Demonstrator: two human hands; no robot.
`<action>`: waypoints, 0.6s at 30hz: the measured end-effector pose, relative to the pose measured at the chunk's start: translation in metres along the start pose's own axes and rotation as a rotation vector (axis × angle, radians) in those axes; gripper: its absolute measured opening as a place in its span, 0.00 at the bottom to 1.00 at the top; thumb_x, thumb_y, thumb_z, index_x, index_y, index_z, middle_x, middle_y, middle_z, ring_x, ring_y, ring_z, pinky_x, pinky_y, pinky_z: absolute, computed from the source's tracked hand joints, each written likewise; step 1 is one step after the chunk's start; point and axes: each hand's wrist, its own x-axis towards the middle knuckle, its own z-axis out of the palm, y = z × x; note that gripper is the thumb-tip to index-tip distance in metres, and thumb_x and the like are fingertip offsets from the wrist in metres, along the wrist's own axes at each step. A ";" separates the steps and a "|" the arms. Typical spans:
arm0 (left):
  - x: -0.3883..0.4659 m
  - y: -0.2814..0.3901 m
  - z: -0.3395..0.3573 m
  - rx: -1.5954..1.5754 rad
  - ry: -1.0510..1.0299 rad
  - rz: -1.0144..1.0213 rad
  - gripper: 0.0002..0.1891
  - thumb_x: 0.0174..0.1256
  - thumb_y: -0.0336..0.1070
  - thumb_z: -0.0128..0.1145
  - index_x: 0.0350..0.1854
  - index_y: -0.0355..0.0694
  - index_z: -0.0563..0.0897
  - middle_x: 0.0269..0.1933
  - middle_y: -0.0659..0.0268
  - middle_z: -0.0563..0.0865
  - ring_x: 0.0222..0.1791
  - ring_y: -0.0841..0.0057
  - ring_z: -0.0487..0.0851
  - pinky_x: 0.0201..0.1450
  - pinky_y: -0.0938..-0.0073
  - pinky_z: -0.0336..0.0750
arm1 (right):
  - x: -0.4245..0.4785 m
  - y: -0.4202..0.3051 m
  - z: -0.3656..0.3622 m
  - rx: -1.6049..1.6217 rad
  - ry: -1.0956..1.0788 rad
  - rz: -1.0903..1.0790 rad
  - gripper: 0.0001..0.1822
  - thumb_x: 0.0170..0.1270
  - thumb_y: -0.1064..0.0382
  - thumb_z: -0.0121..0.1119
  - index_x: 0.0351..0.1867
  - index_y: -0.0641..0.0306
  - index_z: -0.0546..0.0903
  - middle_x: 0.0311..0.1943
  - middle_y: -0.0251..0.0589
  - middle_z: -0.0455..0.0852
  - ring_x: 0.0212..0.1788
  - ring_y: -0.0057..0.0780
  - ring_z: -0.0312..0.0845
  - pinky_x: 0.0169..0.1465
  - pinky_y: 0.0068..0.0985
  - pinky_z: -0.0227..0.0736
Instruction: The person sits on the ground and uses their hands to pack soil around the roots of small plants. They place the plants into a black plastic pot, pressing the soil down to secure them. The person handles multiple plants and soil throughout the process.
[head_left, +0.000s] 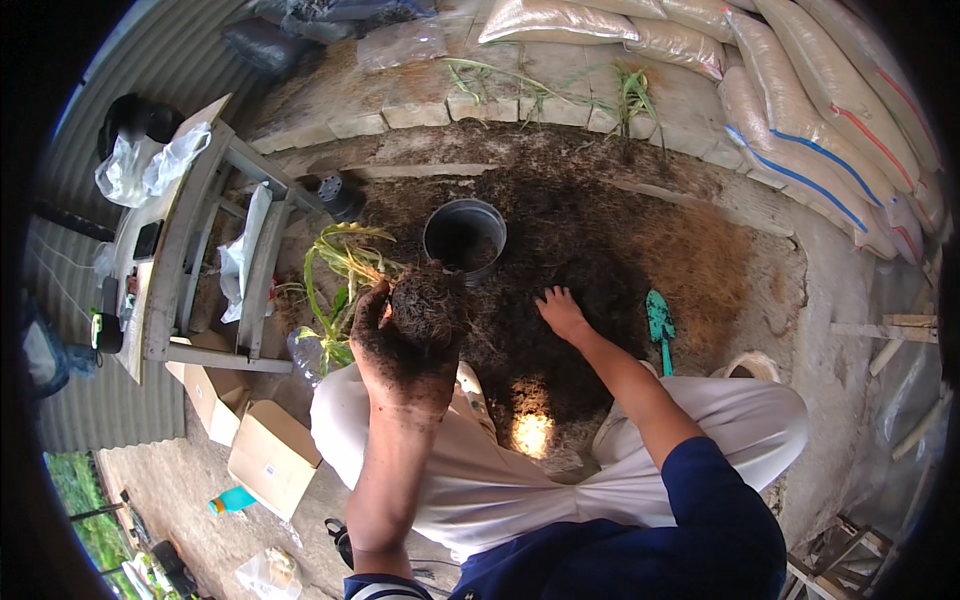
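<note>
My left hand (405, 352), coated in dark soil, holds up the root ball (431, 304) of a leafy plant (337, 259). Its long green and yellowing leaves point to the left. Behind the root ball stands a round black plastic pot (465, 236), its inside dark; how much soil it holds I cannot tell. My right hand (561, 311) rests on the dark soil (592, 285) spread over the ground, fingers apart and partly in the soil. A green hand trowel (661, 322) lies to the right of my right forearm, its handle towards my knee.
Left, a wooden bench (217, 180) bears plastic bags, with another black pot (337, 196) beyond it. Cardboard boxes (276, 454) and a teal bottle (234, 500) lie lower left. A brick edge (416, 114) crosses behind the soil; stacked sacks (802, 165) fill the upper right.
</note>
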 end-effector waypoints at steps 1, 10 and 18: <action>0.000 0.000 0.000 0.008 -0.004 0.002 0.22 0.68 0.43 0.51 0.59 0.36 0.73 0.53 0.48 0.80 0.56 0.54 0.78 0.62 0.50 0.72 | 0.002 0.002 0.002 0.018 -0.003 0.018 0.26 0.70 0.62 0.55 0.69 0.63 0.69 0.67 0.56 0.68 0.70 0.54 0.61 0.74 0.48 0.56; -0.003 0.001 0.004 0.013 0.024 0.010 0.22 0.69 0.45 0.49 0.58 0.35 0.74 0.53 0.48 0.81 0.56 0.53 0.79 0.63 0.49 0.72 | 0.026 0.011 -0.008 1.563 0.204 0.532 0.27 0.73 0.43 0.52 0.54 0.68 0.78 0.48 0.50 0.84 0.53 0.42 0.80 0.60 0.38 0.73; -0.004 -0.002 0.008 0.000 0.066 -0.001 0.21 0.69 0.43 0.48 0.58 0.34 0.75 0.54 0.47 0.81 0.57 0.53 0.78 0.64 0.49 0.71 | 0.025 0.008 -0.038 2.212 0.294 0.632 0.42 0.62 0.46 0.69 0.65 0.77 0.64 0.52 0.50 0.83 0.47 0.32 0.84 0.51 0.27 0.79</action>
